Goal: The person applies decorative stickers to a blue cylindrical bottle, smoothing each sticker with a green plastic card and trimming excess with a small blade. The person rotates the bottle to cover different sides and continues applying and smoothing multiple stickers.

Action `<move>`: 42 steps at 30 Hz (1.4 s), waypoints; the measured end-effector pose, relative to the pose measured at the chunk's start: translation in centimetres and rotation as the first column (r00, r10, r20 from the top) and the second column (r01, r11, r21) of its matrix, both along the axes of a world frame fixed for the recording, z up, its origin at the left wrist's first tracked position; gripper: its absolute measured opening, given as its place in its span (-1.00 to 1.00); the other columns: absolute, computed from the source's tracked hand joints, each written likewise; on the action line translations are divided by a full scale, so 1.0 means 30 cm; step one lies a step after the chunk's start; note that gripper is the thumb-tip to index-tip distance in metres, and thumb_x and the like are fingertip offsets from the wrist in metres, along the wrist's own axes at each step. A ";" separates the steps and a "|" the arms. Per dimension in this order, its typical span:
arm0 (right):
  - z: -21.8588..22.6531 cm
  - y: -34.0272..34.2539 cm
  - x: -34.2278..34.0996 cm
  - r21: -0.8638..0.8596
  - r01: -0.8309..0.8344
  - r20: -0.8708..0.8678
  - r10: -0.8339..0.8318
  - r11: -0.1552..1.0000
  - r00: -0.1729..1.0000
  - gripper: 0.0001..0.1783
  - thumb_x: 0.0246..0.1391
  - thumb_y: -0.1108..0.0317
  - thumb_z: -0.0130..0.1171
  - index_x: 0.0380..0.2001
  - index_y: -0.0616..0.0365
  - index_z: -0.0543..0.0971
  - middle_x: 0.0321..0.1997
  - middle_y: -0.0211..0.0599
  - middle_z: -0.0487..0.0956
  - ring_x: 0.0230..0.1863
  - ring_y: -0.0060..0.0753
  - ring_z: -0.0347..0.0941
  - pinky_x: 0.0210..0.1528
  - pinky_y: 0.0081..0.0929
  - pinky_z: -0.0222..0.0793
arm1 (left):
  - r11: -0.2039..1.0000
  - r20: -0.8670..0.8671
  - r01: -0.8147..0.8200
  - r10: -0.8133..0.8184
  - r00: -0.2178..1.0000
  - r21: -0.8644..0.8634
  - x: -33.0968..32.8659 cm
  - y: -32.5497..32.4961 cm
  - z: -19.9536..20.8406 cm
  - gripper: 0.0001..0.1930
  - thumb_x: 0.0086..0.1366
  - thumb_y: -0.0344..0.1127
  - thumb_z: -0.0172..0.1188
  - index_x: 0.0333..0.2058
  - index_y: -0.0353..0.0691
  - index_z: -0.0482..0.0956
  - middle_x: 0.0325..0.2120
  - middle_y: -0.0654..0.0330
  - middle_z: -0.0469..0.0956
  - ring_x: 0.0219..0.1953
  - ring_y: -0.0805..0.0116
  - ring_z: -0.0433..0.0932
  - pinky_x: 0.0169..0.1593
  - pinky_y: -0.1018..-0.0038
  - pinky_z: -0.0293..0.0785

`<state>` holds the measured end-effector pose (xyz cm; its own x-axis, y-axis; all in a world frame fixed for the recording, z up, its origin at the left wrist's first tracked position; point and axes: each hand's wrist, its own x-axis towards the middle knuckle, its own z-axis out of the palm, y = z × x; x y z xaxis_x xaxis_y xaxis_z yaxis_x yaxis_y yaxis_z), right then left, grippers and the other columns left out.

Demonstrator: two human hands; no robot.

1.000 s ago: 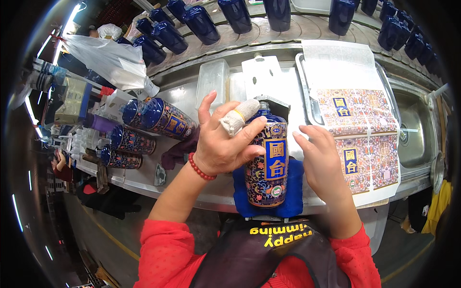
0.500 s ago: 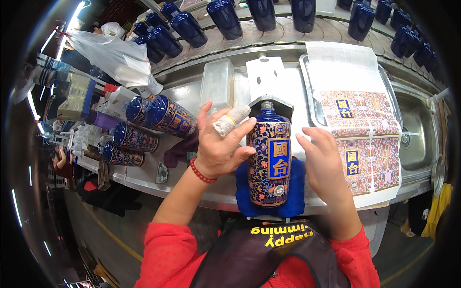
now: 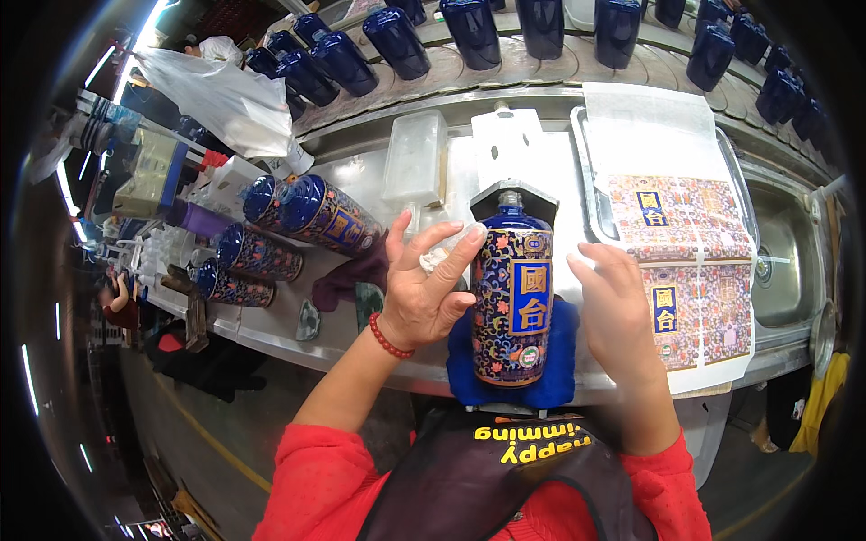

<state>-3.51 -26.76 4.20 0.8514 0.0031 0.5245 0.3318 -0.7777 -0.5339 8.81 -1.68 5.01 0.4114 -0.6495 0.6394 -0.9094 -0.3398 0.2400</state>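
A blue bottle [image 3: 511, 307] covered in a floral label with gold characters rests on a blue cloth [image 3: 561, 347] in front of me. Its clear neck points away from me, at an angled metal holder [image 3: 534, 196]. My left hand [image 3: 421, 284] is at the bottle's left side, fingers spread. One fingertip is at the bottle's upper left edge. A whitish cloth wrap [image 3: 437, 260] shows among its fingers. My right hand [image 3: 615, 302] is to the right of the bottle, apart from it, fingers loosely extended and holding nothing.
Printed label sheets [image 3: 690, 307] lie on a metal tray [image 3: 586, 180] at right, beside a steel sink [image 3: 783, 284]. Several labelled bottles [image 3: 329, 216] lie at left near a dark purple cloth [image 3: 347, 281]. Plain blue bottles [image 3: 472, 36] line a conveyor behind. A translucent box [image 3: 415, 158] stands mid-table.
The view has shifted slightly. My left hand has turned a little, so its wrapped finger is now mostly hidden. The plain bottles on the conveyor have moved. The labelled bottle stays on the cloth.
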 end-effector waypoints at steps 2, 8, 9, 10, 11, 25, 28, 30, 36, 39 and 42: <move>-0.001 -0.001 -0.002 0.000 -0.006 0.003 0.006 1.000 1.000 -0.42 -0.11 0.75 0.15 0.07 0.24 0.60 0.13 0.02 0.55 0.18 0.17 0.43 0.23 -0.06 0.41 | 0.999 0.002 -0.017 0.017 1.000 0.047 -0.003 0.002 0.012 -0.36 0.55 0.21 -0.13 0.21 -0.21 0.60 0.08 0.21 0.66 0.22 0.18 0.50 0.47 -0.12 -0.08; -0.010 0.007 -0.011 0.009 -0.001 0.010 0.001 1.000 1.000 -0.42 -0.11 0.75 0.15 0.07 0.24 0.60 0.14 0.01 0.54 0.17 0.17 0.43 0.22 -0.06 0.42 | 0.967 0.158 0.050 -0.091 0.983 0.251 0.029 -0.059 0.122 -0.42 0.56 0.19 -0.13 0.23 -0.06 0.60 -0.14 0.32 0.72 0.20 0.30 0.50 0.47 -0.15 -0.10; -0.013 0.007 -0.011 0.012 -0.001 0.009 0.001 1.000 1.000 -0.42 -0.11 0.75 0.15 0.07 0.25 0.60 0.14 0.01 0.54 0.17 0.17 0.43 0.21 -0.05 0.42 | 0.956 0.176 0.065 -0.120 0.977 0.288 0.034 -0.079 0.133 -0.43 0.56 0.19 -0.13 0.23 -0.03 0.61 -0.21 0.35 0.72 0.19 0.32 0.50 0.48 -0.15 -0.10; -0.016 0.005 -0.013 0.013 0.002 0.008 -0.002 1.000 1.000 -0.43 -0.11 0.75 0.15 0.07 0.25 0.60 0.14 0.01 0.53 0.17 0.17 0.43 0.21 -0.05 0.42 | 0.940 0.185 0.074 -0.142 0.972 0.332 0.039 -0.094 0.140 -0.44 0.56 0.18 -0.13 0.22 0.00 0.61 -0.27 0.39 0.72 0.18 0.34 0.50 0.48 -0.15 -0.10; -0.019 0.003 -0.014 0.011 0.005 0.018 -0.005 1.000 1.000 -0.43 -0.11 0.75 0.15 0.07 0.25 0.60 0.14 0.01 0.53 0.17 0.17 0.43 0.21 -0.05 0.42 | 0.922 0.196 0.080 -0.164 0.967 0.380 0.046 -0.104 0.146 -0.45 0.55 0.18 -0.12 0.23 0.02 0.61 -0.38 0.42 0.69 0.16 0.37 0.50 0.48 -0.15 -0.09; -0.094 -0.010 -0.031 0.279 0.091 0.093 -0.122 0.956 0.988 -0.53 0.15 0.65 0.17 0.15 0.25 0.52 -0.05 0.00 0.62 -0.05 0.07 0.60 0.04 -0.20 0.53 | 0.918 0.185 0.138 -0.219 0.958 0.373 0.024 -0.117 0.154 -0.47 0.50 0.17 -0.03 0.23 0.03 0.60 -0.54 0.41 0.65 0.22 0.34 0.50 0.49 -0.17 -0.16; -0.078 -0.012 -0.046 0.386 0.111 -0.018 -0.113 0.916 0.993 -0.65 0.19 0.53 0.24 0.06 0.23 0.55 -0.19 -0.08 0.66 -0.22 -0.08 0.66 -0.13 -0.33 0.56 | 0.905 0.145 0.177 -0.249 0.958 0.386 -0.030 -0.106 0.147 -0.49 0.52 0.16 -0.06 0.18 0.03 0.64 -0.33 0.38 0.71 0.20 0.33 0.49 0.49 -0.17 -0.15; -0.046 -0.015 -0.033 0.431 0.087 -0.097 -0.050 0.898 0.994 -0.71 0.19 0.47 0.28 -0.02 0.22 0.56 -0.25 -0.10 0.67 -0.28 -0.16 0.66 -0.20 -0.37 0.55 | 0.923 0.124 0.192 -0.244 0.962 0.333 -0.085 -0.078 0.128 -0.50 0.52 0.16 -0.07 0.15 0.03 0.65 -0.19 0.37 0.73 0.20 0.32 0.49 0.49 -0.17 -0.14; 0.029 0.036 0.116 0.530 -0.102 -0.102 0.182 0.842 0.978 -0.78 0.18 0.40 0.31 -0.13 0.21 0.60 -0.30 -0.25 0.64 -0.32 -0.38 0.61 -0.28 -0.44 0.49 | 0.978 0.006 0.156 -0.158 0.987 0.138 -0.308 0.045 0.021 -0.60 0.48 0.07 0.10 0.07 0.02 0.72 -0.08 0.35 0.72 0.14 0.33 0.55 0.49 -0.12 -0.10; 0.077 0.053 0.108 -0.096 -0.141 0.257 0.162 0.985 0.953 -0.75 0.03 0.35 0.37 -0.18 0.03 0.64 -0.31 -0.44 0.54 -0.28 -0.39 0.50 -0.18 -0.32 0.38 | 1.000 -0.037 -0.003 0.002 0.999 -0.031 -0.368 0.069 -0.051 -0.63 0.42 -0.02 0.21 0.05 -0.08 0.67 -0.07 0.18 0.68 0.10 0.17 0.52 0.45 -0.13 -0.01; 0.172 0.076 0.030 -0.302 -0.473 0.045 0.508 0.827 0.860 -0.78 -0.06 0.32 0.37 -0.27 -0.11 0.66 -0.32 -0.48 0.50 -0.25 -0.39 0.47 -0.10 -0.24 0.28 | 0.977 -0.148 -0.174 0.156 0.977 -0.120 -0.393 0.076 -0.106 -0.46 0.27 0.00 0.37 0.11 -0.16 0.49 0.00 0.01 0.58 0.18 -0.09 0.38 0.39 -0.18 0.05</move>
